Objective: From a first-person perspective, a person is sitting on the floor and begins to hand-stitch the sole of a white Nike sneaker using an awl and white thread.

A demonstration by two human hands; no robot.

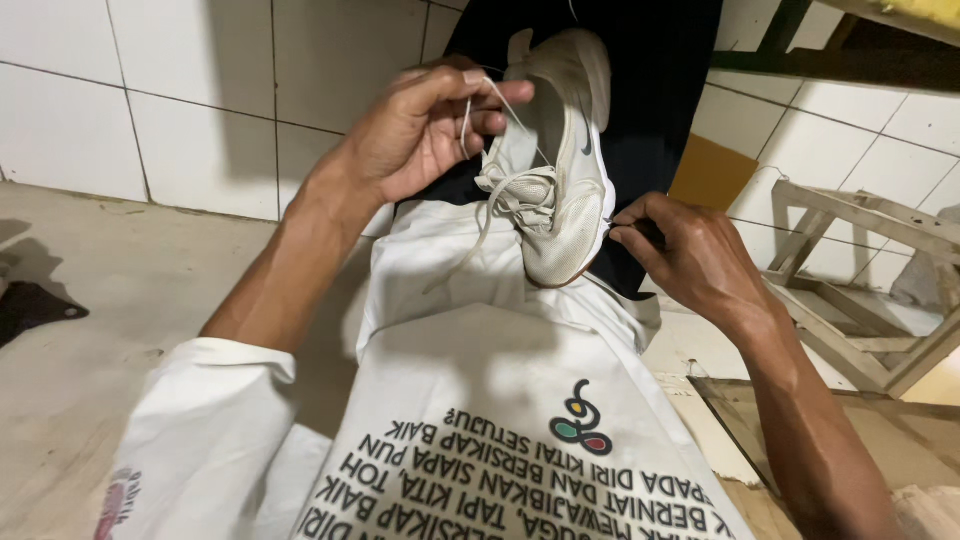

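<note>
Your left hand pinches a shoelace between closed fingertips just above the pale sneaker, while your right hand, fingers curled shut, grips the sneaker's sole edge

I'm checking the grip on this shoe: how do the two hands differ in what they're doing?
The left hand is raised and pinches a pale shoelace above the off-white sneaker; the right hand sits lower, fingertips against the sneaker's sole edge. The left's fingers curl shut on the lace; the right's point inward. Both are bare and touch the same sneaker.
</note>
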